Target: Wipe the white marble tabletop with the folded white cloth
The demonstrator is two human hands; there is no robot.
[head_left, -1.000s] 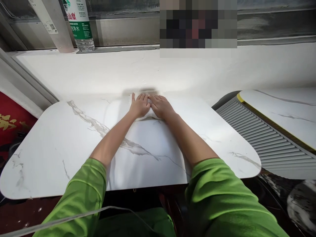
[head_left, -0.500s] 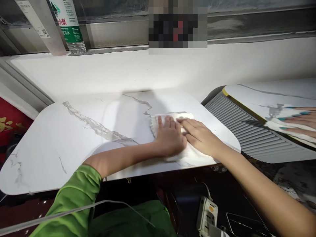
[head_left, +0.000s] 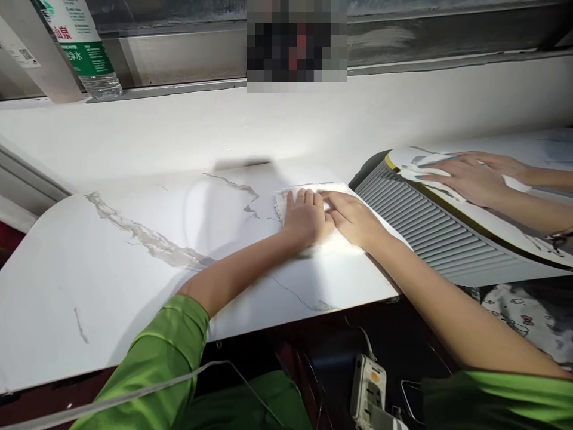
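Observation:
A white cloth [head_left: 340, 243] lies spread on the white marble-patterned tabletop [head_left: 147, 298]. My left hand [head_left: 307, 218] presses flat on it, fingers stretched toward the wall. Beside it, my right hand [head_left: 351, 218] also rests flat on the cloth, its fingertips close to my left fingers. Both palms hide much of the cloth, whose ragged left edge shows past my left fingers.
At right, another person's hands [head_left: 474, 176] press a white cloth [head_left: 432, 173] on a second table with a ribbed grey side [head_left: 416, 233]. A water bottle [head_left: 92, 60] stands on the window ledge. A power strip [head_left: 369, 388] lies below the near edge.
My hands and the cloth have slid away from me, toward the wall. The other person's hands have moved left and farther back on their table. The view has shifted slightly right.

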